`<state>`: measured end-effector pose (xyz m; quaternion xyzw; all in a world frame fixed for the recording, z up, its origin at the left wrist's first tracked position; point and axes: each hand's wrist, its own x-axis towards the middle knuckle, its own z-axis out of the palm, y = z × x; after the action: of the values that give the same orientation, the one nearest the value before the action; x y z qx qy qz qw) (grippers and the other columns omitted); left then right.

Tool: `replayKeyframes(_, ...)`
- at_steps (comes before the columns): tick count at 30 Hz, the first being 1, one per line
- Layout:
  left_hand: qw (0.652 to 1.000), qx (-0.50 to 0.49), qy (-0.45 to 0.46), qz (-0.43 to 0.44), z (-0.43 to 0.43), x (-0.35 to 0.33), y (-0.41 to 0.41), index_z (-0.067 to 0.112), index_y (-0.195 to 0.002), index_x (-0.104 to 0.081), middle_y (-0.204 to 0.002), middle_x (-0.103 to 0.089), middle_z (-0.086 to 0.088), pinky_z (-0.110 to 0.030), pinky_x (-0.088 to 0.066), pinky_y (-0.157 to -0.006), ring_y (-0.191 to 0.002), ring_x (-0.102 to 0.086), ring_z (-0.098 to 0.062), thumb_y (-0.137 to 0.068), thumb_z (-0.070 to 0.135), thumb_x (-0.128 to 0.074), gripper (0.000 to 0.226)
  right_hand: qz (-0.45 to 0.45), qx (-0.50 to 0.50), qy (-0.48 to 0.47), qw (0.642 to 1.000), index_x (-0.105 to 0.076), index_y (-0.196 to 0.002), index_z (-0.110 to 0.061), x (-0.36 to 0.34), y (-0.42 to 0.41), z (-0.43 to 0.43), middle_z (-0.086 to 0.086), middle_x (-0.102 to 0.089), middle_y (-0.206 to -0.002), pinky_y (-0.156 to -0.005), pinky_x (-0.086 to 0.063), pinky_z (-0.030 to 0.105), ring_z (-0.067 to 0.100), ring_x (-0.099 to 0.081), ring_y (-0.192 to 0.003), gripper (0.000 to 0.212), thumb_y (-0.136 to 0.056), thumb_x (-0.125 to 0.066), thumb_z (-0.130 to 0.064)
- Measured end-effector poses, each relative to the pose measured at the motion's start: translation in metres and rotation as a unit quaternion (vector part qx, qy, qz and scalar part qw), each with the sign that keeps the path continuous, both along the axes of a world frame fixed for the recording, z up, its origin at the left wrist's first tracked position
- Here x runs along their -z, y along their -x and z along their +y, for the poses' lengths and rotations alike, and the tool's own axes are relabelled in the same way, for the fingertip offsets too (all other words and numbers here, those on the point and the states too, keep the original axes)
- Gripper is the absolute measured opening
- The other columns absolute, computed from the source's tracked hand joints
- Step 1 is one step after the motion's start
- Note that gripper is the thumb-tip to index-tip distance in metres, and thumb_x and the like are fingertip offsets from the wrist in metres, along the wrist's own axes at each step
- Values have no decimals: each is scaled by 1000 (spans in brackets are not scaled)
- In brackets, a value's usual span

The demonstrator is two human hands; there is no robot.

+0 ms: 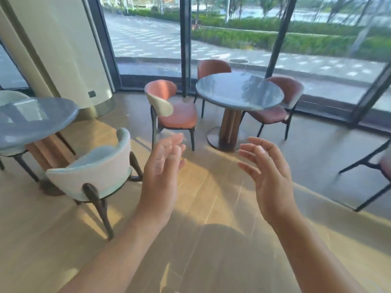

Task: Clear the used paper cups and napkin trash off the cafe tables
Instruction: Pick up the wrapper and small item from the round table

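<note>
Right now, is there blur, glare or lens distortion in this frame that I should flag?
Head view: the left hand is motion-blurred at its fingers, while the right hand is sharper. The table by the window and the nearer table both carry sky glare. The window frames lean and bow from the wide lens. Sun patches and a shadow cross the floor.

Lit brightly by daylight from the tall windows (243, 39). Crossed on the floor (211, 187) by warm sunlit bands and one broad soft shadow. Glazed with sky glare on the near tabletop (31, 121) and far tabletop (239, 92). Smeared by motion blur at the left hand (163, 172) and right-edge chair (370, 166). Bent by wide-angle distortion toward the edges.
</note>
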<state>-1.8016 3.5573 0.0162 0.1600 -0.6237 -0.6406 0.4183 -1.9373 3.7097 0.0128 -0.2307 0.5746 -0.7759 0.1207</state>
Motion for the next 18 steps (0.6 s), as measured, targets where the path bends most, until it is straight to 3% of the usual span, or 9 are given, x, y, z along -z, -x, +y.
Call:
replayKeyframes(7,995,90,28,-23,-54,-4,119,27,-124,-67,-127,-70,10,-50,-53,-107,-127,-64,-14,-91,54,-52,45,10,93,-2,996,-68,-119,-23,-3,90,-29,0,-73,-112,-101,-55,46,21,-69,-115,29,-95,-57,-36)
replayKeyframes(15,979,199,30,-39,-45,6,279,31,-122,-66,-127,-68,10,-45,-52,-106,-126,-63,-13,-91,52,-51,41,-15,188,7,982,-67,-119,-22,17,215,-6,4,-70,-115,-96,-54,40,23,-67,-116,30,-95,-57,-35)
replayKeyframes(18,972,228,30,-38,-25,8,351,30,-120,-67,-126,-69,7,-39,-54,-103,-124,-63,-11,-97,42,-52,30,-16,216,13,976,-67,-119,-22,23,275,14,2,-71,-114,-96,-54,41,21,-67,-115,29,-95,-56,-34)
